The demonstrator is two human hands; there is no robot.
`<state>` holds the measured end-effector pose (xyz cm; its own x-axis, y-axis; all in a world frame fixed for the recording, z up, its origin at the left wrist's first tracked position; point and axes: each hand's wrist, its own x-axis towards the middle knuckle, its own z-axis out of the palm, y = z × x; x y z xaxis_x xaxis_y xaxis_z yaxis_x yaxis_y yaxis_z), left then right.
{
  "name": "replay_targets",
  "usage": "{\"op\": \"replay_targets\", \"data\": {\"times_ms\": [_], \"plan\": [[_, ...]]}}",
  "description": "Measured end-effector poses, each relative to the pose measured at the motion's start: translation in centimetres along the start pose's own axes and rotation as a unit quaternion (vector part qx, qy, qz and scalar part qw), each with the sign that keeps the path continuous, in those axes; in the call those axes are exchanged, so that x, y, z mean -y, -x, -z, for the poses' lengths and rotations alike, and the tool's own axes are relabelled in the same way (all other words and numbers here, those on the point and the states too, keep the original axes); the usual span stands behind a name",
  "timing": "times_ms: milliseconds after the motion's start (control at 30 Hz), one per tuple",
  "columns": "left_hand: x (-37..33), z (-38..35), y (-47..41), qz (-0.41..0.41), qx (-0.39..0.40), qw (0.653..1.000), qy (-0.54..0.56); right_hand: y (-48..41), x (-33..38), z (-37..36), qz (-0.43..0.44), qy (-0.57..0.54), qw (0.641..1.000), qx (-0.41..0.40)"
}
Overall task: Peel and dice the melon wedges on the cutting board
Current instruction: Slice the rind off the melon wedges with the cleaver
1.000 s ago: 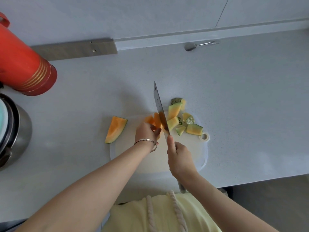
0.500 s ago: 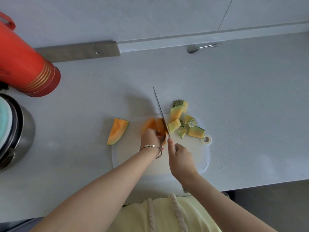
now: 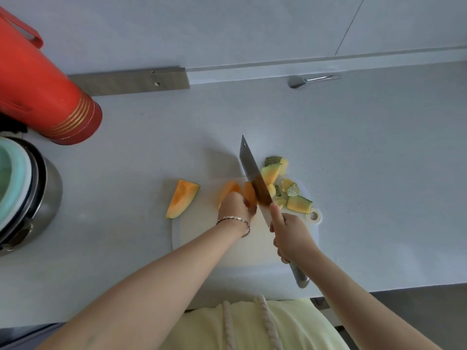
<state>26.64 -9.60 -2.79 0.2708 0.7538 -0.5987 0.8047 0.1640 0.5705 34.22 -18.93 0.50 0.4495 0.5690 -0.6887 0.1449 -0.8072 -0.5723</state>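
A white cutting board (image 3: 202,238) lies on the counter in front of me. My left hand (image 3: 236,207) presses down on peeled orange melon flesh (image 3: 228,189) near the board's far edge. My right hand (image 3: 290,234) grips the handle of a cleaver (image 3: 254,176), index finger along the blade's spine. The blade stands just right of a cut slice (image 3: 250,193). Several rind and melon pieces (image 3: 299,204) lie to the right of the blade. One unpeeled wedge (image 3: 182,202) rests at the board's left edge.
A red thermos (image 3: 43,89) leans at the far left, above a steel pot (image 3: 30,195) with a pale green lid. A metal spoon (image 3: 305,80) lies by the back wall. The counter's front edge runs just below my right wrist.
The cleaver has risen and tilted, its flat side now showing, after standing edge-down in the melon. My left hand stays on the melon flesh.
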Motion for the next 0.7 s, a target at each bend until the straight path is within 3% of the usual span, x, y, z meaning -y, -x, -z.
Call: {"op": "replay_targets", "data": {"times_ms": [233, 367, 533, 700], "plan": [[0.9, -0.9, -0.4, 0.014, 0.001, 0.999, 0.031, 0.6, -1.2, -2.0, 0.047, 0.043, 0.997, -0.042], [0.5, -0.3, -0.2, 0.003, -0.01, 1.0, 0.017, -0.4, -1.2, -1.5, 0.024, 0.001, 0.999, -0.026], [1.0, 1.4, 0.7, -0.045, 0.013, 0.993, -0.111, -1.5, -0.8, 0.8, -0.019, -0.136, 0.99, 0.02], [3.6, 3.4, 1.5, -0.103, -0.003, 0.959, -0.265, -1.2, -1.9, 3.1, -0.025, -0.195, 0.98, 0.038]]}}
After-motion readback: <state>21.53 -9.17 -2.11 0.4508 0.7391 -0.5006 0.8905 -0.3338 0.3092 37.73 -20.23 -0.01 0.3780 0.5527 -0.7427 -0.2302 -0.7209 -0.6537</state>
